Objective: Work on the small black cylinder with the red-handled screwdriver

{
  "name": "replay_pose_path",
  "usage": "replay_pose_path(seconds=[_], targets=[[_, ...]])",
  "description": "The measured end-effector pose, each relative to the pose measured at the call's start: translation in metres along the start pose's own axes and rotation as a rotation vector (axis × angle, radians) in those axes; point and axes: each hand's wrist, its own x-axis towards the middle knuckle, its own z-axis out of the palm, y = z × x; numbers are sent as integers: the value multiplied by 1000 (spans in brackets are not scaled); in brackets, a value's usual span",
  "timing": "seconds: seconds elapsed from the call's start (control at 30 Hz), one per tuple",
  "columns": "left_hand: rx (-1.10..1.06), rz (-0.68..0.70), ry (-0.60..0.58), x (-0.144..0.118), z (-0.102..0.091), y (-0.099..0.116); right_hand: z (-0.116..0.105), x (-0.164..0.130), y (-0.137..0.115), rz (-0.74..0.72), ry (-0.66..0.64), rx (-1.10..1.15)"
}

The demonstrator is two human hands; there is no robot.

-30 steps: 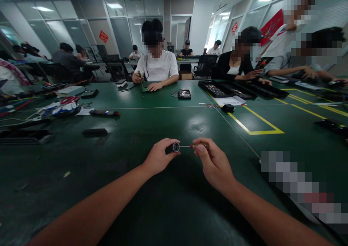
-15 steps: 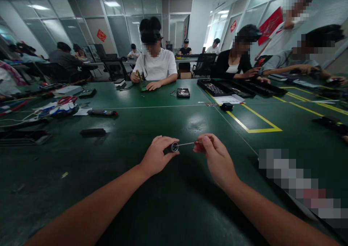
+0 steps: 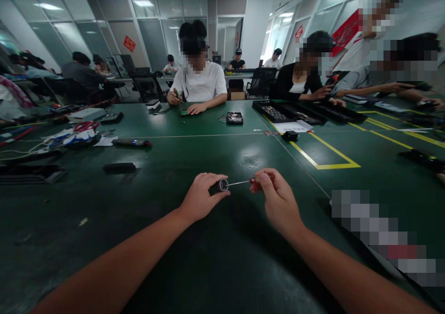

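L hand (image 3: 201, 198) grip closed round a short dark cylinder (image 3: 221, 185) w/ round shiny end, R hand (image 3: 276, 196) pinching a thin metal screwdriver (image 3: 245, 182), red-handled, tip at cylinder, over matte green counter (image 3: 174, 258).

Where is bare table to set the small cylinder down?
Bare green table lies between the forearms below the left hand and right hand, and ahead, up to the white line. The yellow-taped box is bare too. It is crowded far left around the red scissors and cables.
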Motion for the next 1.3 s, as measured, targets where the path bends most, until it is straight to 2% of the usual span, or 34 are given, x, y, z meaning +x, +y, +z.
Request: replay_pose_path(seconds=[0.27,0.47,0.7,0.9,1.0,1.13,1.2,1.27,1.3], targets=[[9,-28,-34,1,0,-2,1,-3,-1,-34,-45,-60],[19,-53,-31,0,1,-4,-2,-5,-1,-42,-161,-25],[17,-54,-43,1,0,-6,-1,-9,-6,-44,-89,-155],[35,-54,-54,1,2,-6,-1,-11,-5,-131,-120,-209],[40,-20,-53,1,3,-10,1,-12,-4,-129,-117,-227],[25,81,-19,2,1,-14,6,-7,2,2,-21,-44],[-12,104,-1,2,-1,-13,6,-1,5,155,6,158],[-46,95,3,2,-3,-12,5,4,9,320,-36,337],[-51,78,-1,2,-4,-11,5,6,10,349,-32,382]])
